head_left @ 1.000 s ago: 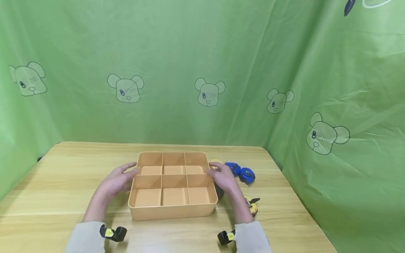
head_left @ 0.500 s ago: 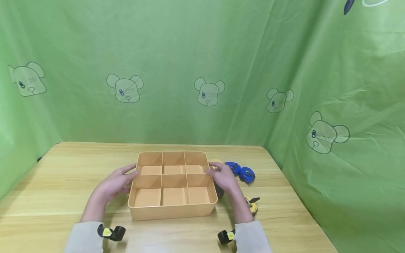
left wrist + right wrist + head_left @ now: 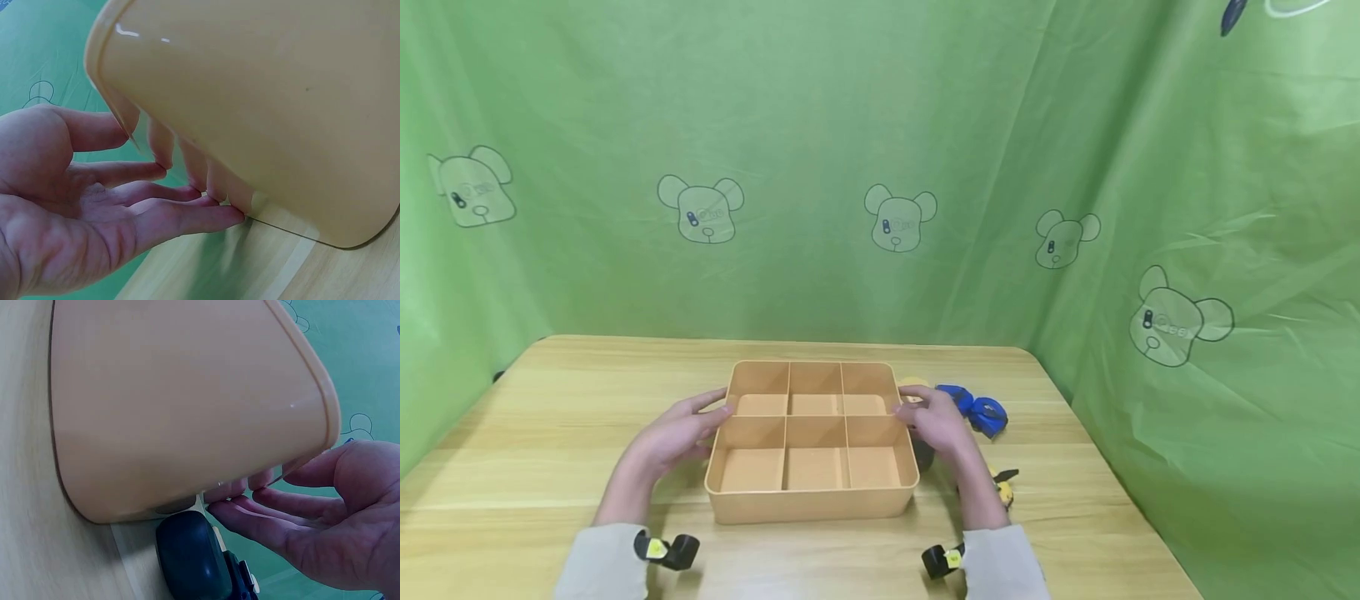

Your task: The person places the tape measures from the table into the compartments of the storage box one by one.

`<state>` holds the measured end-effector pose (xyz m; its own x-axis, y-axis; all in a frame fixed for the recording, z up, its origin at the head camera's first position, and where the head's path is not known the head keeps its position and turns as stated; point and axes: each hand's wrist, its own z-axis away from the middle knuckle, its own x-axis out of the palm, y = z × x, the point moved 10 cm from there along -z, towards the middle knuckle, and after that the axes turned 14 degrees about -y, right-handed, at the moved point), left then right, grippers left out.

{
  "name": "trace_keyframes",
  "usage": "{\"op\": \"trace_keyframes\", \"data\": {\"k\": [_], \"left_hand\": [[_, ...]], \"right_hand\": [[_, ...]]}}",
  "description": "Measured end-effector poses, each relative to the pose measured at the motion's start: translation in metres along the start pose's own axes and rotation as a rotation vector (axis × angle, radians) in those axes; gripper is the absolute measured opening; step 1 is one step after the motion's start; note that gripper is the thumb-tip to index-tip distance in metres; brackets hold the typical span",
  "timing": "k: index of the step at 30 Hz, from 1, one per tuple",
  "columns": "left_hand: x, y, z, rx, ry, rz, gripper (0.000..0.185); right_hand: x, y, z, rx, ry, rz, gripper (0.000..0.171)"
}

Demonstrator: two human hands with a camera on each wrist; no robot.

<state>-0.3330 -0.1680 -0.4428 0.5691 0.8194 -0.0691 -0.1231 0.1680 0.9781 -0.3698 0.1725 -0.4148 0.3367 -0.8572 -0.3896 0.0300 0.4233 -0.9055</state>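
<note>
A tan plastic box with several compartments, all bare inside, stands on the wooden table in the head view. My left hand is at its left side. In the left wrist view the straight fingers touch the outer wall, and the thumb reaches up near the rim. On the opposite side, my right hand does the same, its extended fingertips against the box wall in the right wrist view. A rounded black object stands right by the box, below the right fingers.
Two blue objects with black parts lie beyond the right hand. A yellow and black object is partly hidden by the right forearm; another yellow thing shows behind that hand. Green curtains with bear prints surround the table.
</note>
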Motion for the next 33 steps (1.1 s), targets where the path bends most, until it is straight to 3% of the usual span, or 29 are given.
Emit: {"op": "trace_keyframes", "data": {"k": [12, 33], "left_hand": [[-0.0024, -0.0032, 0.0027, -0.024, 0.02, -0.008, 0.081], [-0.0011, -0.0027, 0.0059, -0.035, 0.029, -0.011, 0.082]], "right_hand": [[0.0002, 0.0016, 0.0017, 0.023, -0.036, -0.007, 0.051], [-0.0007, 0.0002, 0.0015, 0.003, -0.017, 0.01, 0.051]]}}
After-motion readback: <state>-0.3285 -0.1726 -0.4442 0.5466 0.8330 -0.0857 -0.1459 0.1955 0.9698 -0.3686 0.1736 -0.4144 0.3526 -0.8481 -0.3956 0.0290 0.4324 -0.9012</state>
